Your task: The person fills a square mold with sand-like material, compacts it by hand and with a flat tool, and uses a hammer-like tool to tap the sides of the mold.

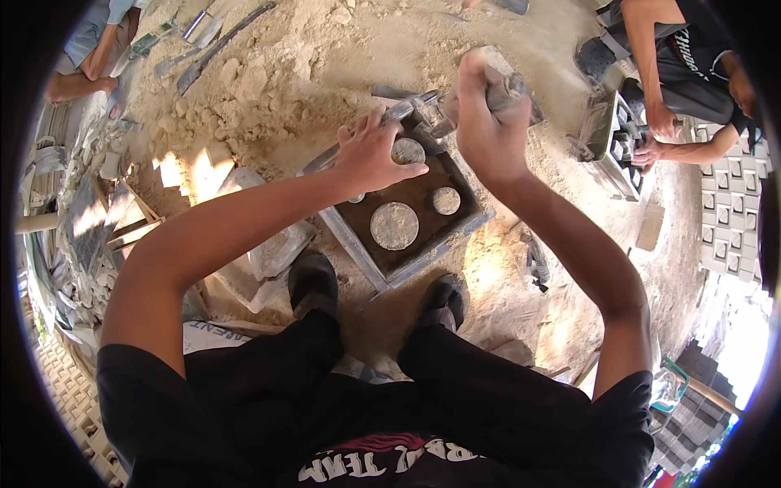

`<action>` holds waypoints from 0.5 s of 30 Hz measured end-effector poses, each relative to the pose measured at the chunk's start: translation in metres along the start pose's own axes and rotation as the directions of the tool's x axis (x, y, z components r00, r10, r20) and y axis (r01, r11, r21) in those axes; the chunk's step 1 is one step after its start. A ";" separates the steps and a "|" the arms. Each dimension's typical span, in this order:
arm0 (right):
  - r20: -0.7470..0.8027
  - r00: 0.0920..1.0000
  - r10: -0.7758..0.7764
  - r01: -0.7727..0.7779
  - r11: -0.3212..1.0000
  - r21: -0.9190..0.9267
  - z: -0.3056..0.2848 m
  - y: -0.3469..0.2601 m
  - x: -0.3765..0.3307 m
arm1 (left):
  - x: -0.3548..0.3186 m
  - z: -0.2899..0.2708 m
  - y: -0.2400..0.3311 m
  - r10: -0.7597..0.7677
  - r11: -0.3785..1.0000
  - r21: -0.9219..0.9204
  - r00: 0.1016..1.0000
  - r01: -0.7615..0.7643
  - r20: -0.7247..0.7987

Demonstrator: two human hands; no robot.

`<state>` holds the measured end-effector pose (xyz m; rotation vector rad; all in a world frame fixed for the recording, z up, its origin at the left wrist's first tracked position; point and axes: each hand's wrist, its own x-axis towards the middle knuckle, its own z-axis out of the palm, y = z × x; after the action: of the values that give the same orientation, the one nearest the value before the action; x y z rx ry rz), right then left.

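A square mould frame (356,240) lies on the ground between my feet, with a dark inner surface. Inside it are round, sand-dusted discs: a large one (394,226), a smaller one (446,201) and another (408,151) beside my left hand. Part of a further round piece shows under my left wrist. My left hand (373,150) is open over the frame's far left side, thumb stretched out beside the disc. Beyond the far right corner, my right hand (490,122) is raised and closed around something grey and blurred; its kind cannot be made out.
Loose sandy soil (301,73) piles up beyond the frame. A long dark metal bar (224,47) lies at far left. At right, another person's hands work at a box-like mould (622,150), near rows of pale blocks (732,211). A second person sits at far left. My shoes (313,281) flank the frame.
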<state>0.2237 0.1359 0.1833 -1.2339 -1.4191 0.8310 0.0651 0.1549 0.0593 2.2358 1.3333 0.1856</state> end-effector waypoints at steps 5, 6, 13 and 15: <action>-0.072 0.988 -0.133 0.125 0.986 -0.111 0.008 0.026 -0.013 | 0.002 0.003 0.003 0.011 1.000 -0.007 1.000 -0.011 -0.007; -0.066 0.991 -0.115 0.099 0.975 -0.200 0.004 0.028 -0.007 | 0.002 0.002 0.002 0.022 1.000 -0.011 1.000 -0.022 0.000; -0.028 0.971 -0.236 0.233 0.968 -0.093 0.006 0.035 0.007 | 0.001 0.001 0.003 0.031 0.999 0.005 1.000 -0.031 0.000; 0.012 0.950 -0.312 0.299 0.900 -0.317 0.002 0.047 0.023 | 0.005 -0.003 0.005 0.015 1.000 -0.018 0.997 -0.014 0.076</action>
<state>0.2349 0.1690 0.1445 -1.2092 -1.7059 0.3700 0.0700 0.1584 0.0634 2.2161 1.2703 0.1153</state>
